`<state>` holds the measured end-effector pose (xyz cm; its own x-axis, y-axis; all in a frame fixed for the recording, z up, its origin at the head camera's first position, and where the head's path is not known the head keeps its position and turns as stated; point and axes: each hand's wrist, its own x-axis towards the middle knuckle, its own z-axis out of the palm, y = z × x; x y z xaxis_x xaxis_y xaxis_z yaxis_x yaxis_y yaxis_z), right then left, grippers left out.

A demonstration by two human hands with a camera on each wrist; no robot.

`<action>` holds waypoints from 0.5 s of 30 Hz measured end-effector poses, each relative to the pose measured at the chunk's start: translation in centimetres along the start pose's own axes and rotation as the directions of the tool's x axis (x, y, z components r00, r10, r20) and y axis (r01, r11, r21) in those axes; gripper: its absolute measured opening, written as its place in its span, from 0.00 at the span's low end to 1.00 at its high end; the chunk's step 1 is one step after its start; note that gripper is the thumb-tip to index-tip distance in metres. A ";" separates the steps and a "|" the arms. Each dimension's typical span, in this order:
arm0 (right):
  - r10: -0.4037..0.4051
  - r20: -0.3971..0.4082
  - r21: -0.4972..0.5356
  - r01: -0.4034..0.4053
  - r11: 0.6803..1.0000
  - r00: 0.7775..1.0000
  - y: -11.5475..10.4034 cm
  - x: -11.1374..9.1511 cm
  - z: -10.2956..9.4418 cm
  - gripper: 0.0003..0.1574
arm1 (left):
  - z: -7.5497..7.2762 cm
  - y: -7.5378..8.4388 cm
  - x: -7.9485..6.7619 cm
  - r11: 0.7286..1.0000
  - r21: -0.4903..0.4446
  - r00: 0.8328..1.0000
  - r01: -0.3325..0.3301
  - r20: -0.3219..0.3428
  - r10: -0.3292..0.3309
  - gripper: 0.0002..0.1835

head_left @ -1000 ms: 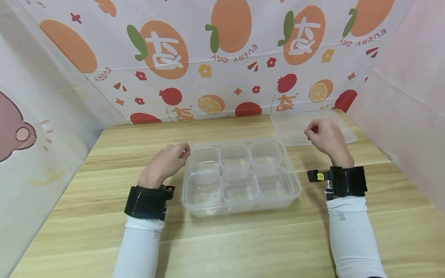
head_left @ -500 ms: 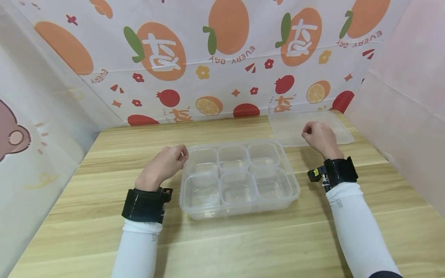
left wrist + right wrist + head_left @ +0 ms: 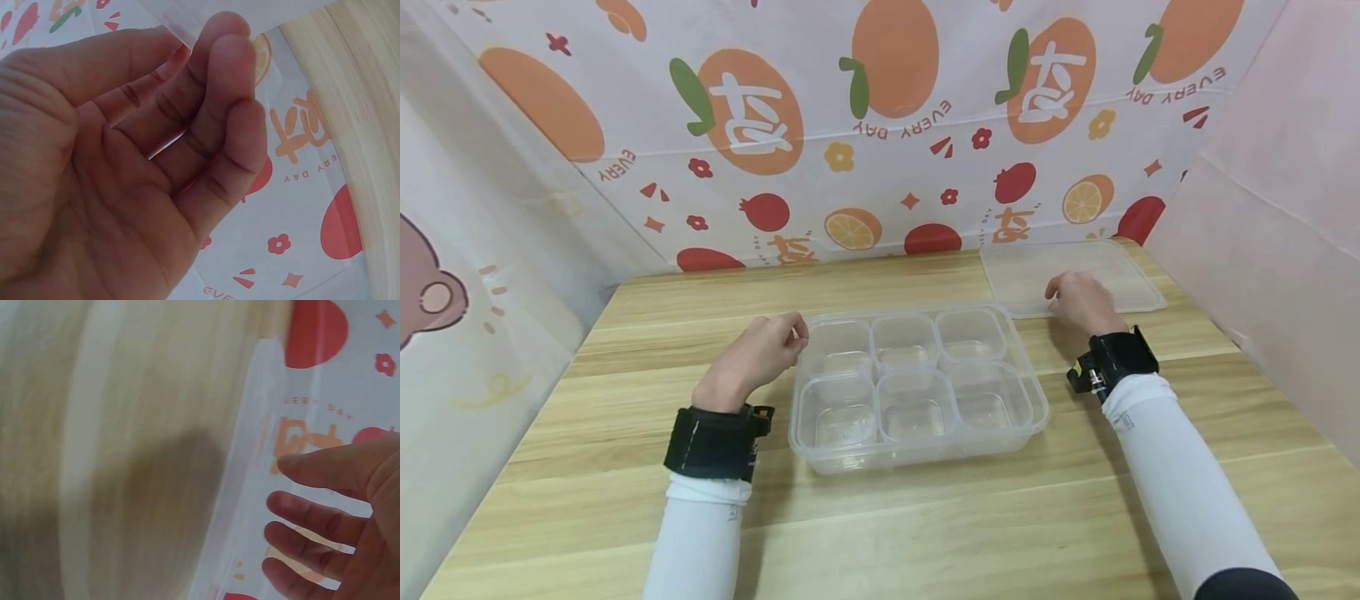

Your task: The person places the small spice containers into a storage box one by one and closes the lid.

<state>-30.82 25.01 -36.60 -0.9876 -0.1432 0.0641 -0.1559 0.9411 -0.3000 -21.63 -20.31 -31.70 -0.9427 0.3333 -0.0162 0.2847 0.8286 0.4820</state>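
A clear plastic box (image 3: pixel 917 450) stands mid-table in the head view, with several small clear compartments in two rows. My left hand (image 3: pixel 756 358) is at its far left corner, and thumb and forefinger pinch the rim there. In the left wrist view, translucent plastic meets the tips of that thumb and forefinger, while the other fingers of the left hand (image 3: pixel 144 169) curl loosely. Over the near edge of a flat translucent lid (image 3: pixel 1022 279) hovers my right hand (image 3: pixel 1082 302). Its thumb and fingers are apart beside the lid's edge (image 3: pixel 240 462) in the right wrist view.
The wooden table (image 3: pixel 880 533) runs up to a fruit-printed white curtain (image 3: pixel 880 167) behind the lid and box. Pale cloth walls close off the left and right sides. Black straps with small cameras circle both wrists.
My right hand has lowered and come slightly nearer along the lid, its fingers loosening from a curl. The left hand stays at the box's corner. Box and lid have not moved.
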 end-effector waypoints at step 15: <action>0.012 0.048 -0.029 -0.011 1.000 0.999 1.1 0.1 0.9 0.11 | -0.1 -0.1 -0.1 1.000 -0.022 0.999 0.021 0.028 -0.020 0.09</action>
<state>-31.13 25.79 -37.77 -0.9892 -0.1459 0.0149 -0.1444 0.9511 -0.2731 -21.60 -20.44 -31.69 -0.9430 0.3290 -0.0503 0.2613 0.8252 0.5007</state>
